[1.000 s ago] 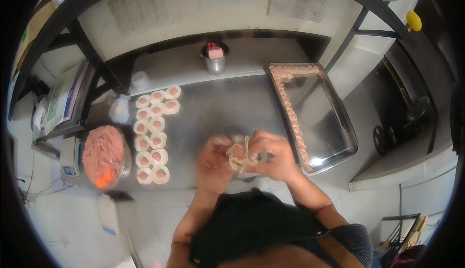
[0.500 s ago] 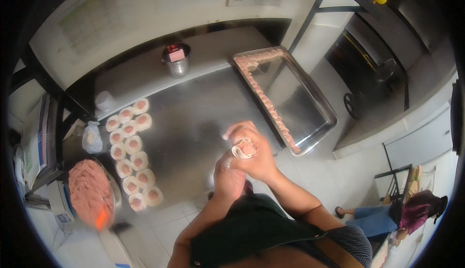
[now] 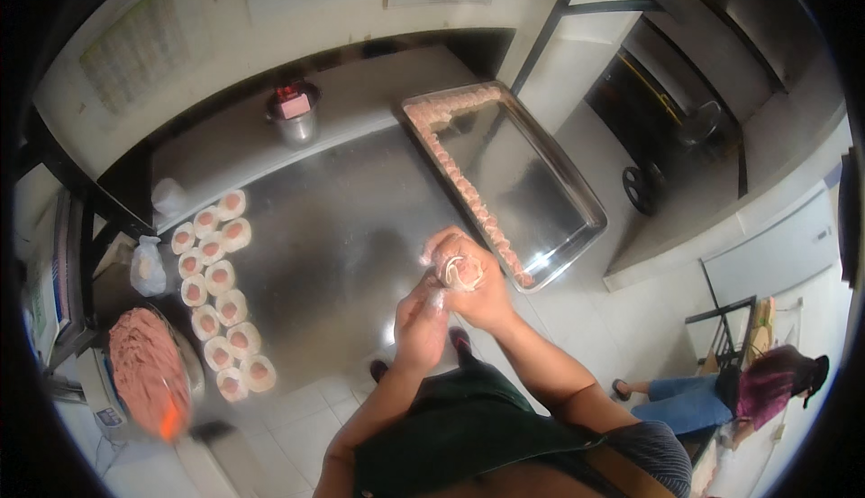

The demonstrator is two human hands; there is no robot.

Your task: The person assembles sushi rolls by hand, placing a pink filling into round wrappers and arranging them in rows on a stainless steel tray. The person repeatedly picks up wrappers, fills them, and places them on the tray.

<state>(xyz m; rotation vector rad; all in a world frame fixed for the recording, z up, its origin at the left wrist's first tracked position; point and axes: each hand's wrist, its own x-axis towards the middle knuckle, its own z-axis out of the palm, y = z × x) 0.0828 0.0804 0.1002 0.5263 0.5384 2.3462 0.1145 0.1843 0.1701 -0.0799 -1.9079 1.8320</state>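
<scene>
In front of my body, my right hand (image 3: 482, 298) is closed around a small dumpling (image 3: 463, 272), whose pale wrapper circles pink meat filling at the top. My left hand (image 3: 421, 325) presses against its lower left side, fingers drawn together; whatever lies between them is hidden. White flour-like smears mark the fingers. On the left of the steel table (image 3: 333, 219), round wrappers (image 3: 219, 276) lie in two columns, each with a dab of pink filling. A metal bowl (image 3: 192, 367) heaped with pink meat filling (image 3: 144, 363) stands at the near left, an orange-lit handle-like part in it.
A metal tray (image 3: 577, 194) at the right has dumplings (image 3: 468, 194) lined along its far and left edges. At the back stands a metal pot (image 3: 297, 127) holding a pink item. A plastic bag (image 3: 147, 267) lies left of the wrappers. Another person (image 3: 721, 394) is at the lower right.
The wrapper's loose, wavy rim is now gathered more roundly around the filling. My left hand has shifted slightly down and left. The whole view has swung, so the table's things appear further left.
</scene>
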